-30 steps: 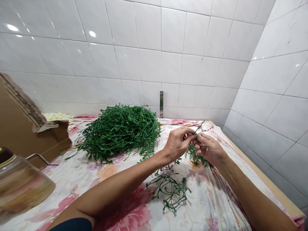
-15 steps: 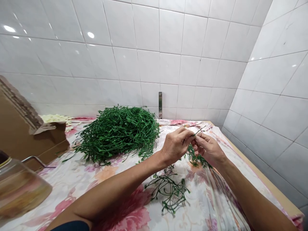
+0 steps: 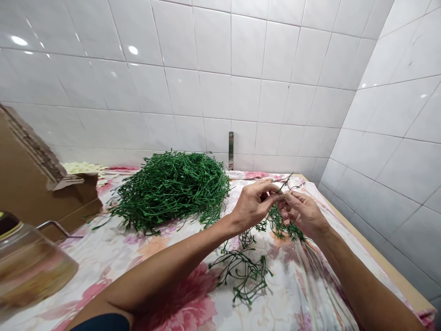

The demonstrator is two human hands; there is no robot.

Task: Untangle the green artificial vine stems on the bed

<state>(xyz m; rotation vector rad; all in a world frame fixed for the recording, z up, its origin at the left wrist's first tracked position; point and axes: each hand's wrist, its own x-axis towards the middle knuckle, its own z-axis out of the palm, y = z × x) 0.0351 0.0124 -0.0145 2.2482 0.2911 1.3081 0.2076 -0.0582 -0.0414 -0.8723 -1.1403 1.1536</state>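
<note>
Green stems [image 3: 172, 193] lie in one large heap and two smaller bunches, too tangled to count singly, and at least one more is at the fingertips. Two white-tiled walls [image 3: 213, 69] meet in a corner at the right. One table [image 3: 363, 241] stands against them, its pale wooden edge bare along the right; one flowered cloth [image 3: 110, 250] covers it. The heap sits on the cloth towards the back wall, left of the hands. One piece of brown cardboard [image 3: 34, 170], torn along its upper edge, is at the far left, with one clear jar [image 3: 37, 271] in front of it, its contents blurred. Two bare hands are raised over the cloth: the left hand [image 3: 257, 202] has thumb and forefinger pinched on a single green stem [image 3: 284, 184]; the right hand [image 3: 305, 214] pinches at the same spot, its other fingers curled, the exact grip hidden. One small bunch [image 3: 244, 271] lies nearer the person, the other [image 3: 278, 225] below the right hand. One bent metal rod [image 3: 53, 222] rests beside the cardboard; one metal strip [image 3: 231, 151] is upright at the back wall.
</note>
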